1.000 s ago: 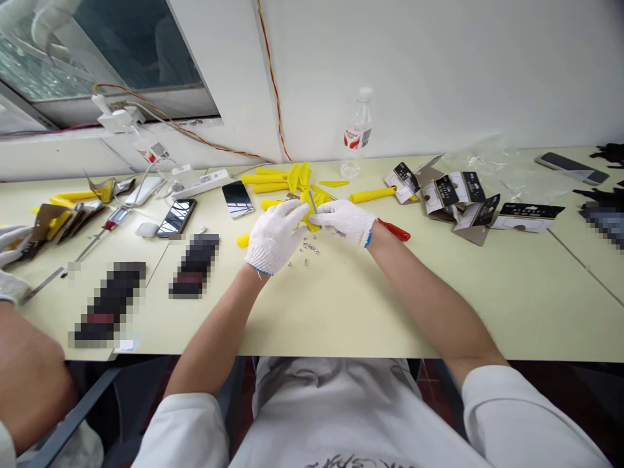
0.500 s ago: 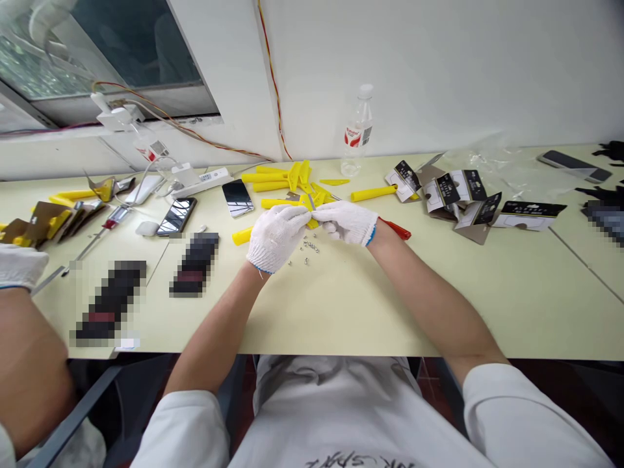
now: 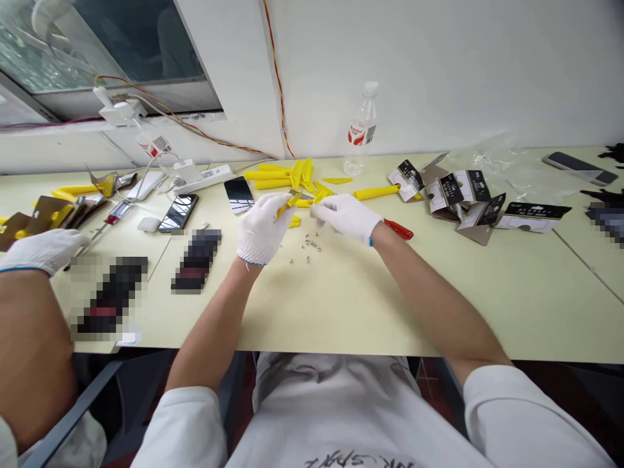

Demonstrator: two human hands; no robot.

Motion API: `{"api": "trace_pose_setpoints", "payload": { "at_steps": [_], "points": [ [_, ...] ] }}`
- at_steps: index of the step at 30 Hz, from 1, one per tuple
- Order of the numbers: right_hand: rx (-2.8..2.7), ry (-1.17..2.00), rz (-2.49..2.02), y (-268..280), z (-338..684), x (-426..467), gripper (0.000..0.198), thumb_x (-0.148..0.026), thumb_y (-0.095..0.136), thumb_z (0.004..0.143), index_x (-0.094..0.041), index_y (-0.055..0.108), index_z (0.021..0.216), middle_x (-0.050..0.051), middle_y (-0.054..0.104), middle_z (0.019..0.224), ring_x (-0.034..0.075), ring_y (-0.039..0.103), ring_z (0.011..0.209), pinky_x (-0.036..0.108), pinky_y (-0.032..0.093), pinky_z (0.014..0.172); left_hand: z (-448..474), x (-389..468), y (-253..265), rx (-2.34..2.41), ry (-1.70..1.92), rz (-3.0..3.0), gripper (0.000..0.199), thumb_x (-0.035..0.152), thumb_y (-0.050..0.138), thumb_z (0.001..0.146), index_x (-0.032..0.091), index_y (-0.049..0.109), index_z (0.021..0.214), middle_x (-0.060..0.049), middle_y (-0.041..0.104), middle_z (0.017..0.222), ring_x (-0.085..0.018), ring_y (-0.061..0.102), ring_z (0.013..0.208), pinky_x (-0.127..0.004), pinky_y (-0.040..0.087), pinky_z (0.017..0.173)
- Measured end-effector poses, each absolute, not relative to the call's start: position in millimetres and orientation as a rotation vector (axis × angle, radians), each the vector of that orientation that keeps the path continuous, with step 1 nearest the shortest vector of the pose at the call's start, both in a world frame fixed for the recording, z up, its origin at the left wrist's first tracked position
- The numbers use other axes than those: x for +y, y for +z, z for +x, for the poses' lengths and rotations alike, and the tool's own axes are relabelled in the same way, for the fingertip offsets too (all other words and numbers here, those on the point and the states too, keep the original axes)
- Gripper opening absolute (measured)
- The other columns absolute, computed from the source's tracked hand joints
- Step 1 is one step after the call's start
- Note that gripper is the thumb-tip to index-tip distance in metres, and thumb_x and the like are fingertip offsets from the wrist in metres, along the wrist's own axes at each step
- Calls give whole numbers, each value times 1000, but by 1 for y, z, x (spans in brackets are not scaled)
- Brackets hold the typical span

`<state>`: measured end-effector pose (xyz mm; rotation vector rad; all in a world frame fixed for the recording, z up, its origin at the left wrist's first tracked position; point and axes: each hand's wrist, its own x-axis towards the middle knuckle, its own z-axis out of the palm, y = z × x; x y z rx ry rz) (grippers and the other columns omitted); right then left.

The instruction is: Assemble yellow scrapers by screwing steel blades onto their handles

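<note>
My left hand pinches a yellow piece.
I watch from far off: the piece is over the table, nearer its back edge, its long side slanting, free tip toward that edge and rightward. My right hand's fingers curl close together; I can't tell if they hold anything.
</note>
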<state>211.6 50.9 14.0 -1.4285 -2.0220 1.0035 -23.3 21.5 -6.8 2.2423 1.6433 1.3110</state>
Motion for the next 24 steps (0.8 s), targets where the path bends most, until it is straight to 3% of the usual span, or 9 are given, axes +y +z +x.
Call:
{"api": "trace_pose_setpoints", "payload": {
  "at_steps": [4, 10, 16, 24],
  "points": [
    [-2416, 595, -1713, 9, 205, 48, 25, -43, 85, 99, -18, 88, 97, 20, 86, 115, 37, 79, 111, 43, 59, 96, -26, 21, 8, 1690, 1411, 1734, 23, 32, 77, 100, 19, 82, 118, -7, 85, 118, -22, 82, 101, -31, 67, 90],
    [-2519, 567, -1775, -4, 190, 47, 44, -52, 89, 96, -17, 88, 122, 24, 84, 130, 37, 79, 118, 43, 60, 101, -28, 31, -4, 1547, 1359, 1413, 30, 42, 79, 95, 18, 79, 112, -9, 83, 105, -23, 81, 93, -32, 68, 79],
    [-2485, 544, -1804, -10, 186, 46, 24, -33, 72, 109, -20, 88, 121, 21, 85, 127, 35, 79, 116, 43, 61, 102, -26, 34, -15, 1533, 1311, 1360, 36, 43, 83, 87, 17, 81, 112, -10, 85, 106, -24, 82, 91, -31, 68, 74],
    [-2438, 529, -1825, -17, 181, 45, 28, -20, 61, 111, -13, 87, 119, 26, 84, 127, 37, 81, 115, 43, 60, 100, -23, 32, -12, 1548, 1262, 1383, 34, 39, 83, 83, 17, 84, 109, -9, 86, 104, -23, 83, 88, -28, 66, 70]
  ]
}}
